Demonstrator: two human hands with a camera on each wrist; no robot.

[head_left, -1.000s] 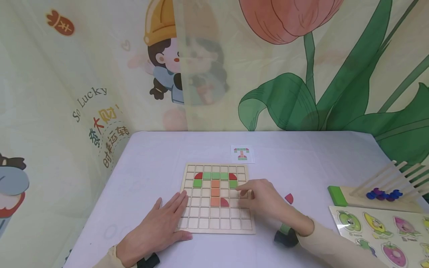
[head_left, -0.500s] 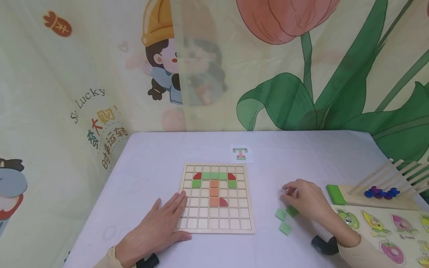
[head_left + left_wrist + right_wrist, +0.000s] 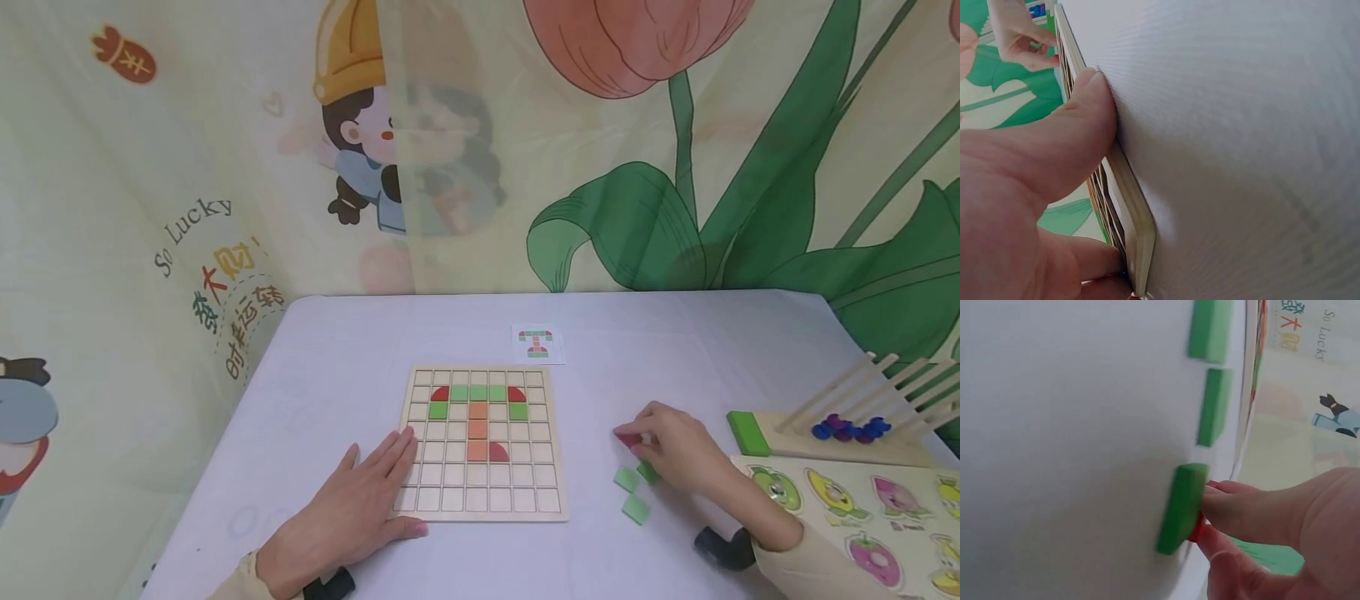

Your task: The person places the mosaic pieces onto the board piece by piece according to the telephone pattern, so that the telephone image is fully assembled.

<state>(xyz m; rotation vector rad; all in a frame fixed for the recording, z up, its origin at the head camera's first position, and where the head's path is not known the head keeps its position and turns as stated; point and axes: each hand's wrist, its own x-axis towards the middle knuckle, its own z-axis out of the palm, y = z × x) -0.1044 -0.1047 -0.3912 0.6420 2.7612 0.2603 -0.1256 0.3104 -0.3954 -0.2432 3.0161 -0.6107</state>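
On the table lies a wooden grid board [image 3: 515, 499] with green and orange squares and red quarter-circle pieces set in its cells. My left hand [image 3: 345, 504] rests along the board's left side, fingers stretched out; in the left wrist view its thumb [image 3: 1088, 109] lies against the board's edge [image 3: 1129, 194]. To the right of the board, my right hand [image 3: 678, 450] pinches a red quarter-circle piece [image 3: 627, 439] between thumb and fingers, low over the tabletop. Close by lie loose green square tiles [image 3: 636, 509], one partly under this hand in the head view.
A small pattern card [image 3: 537, 343] lies behind the board. At the right stand a wooden peg rack [image 3: 750, 433] with blue and purple beads and a sheet of fruit pictures [image 3: 825, 500]. A printed curtain [image 3: 465, 250] hangs behind the table.
My right hand has moved right from the board to the loose pieces and now pinches the red quarter-circle. My left hand has stayed at the board's left side.
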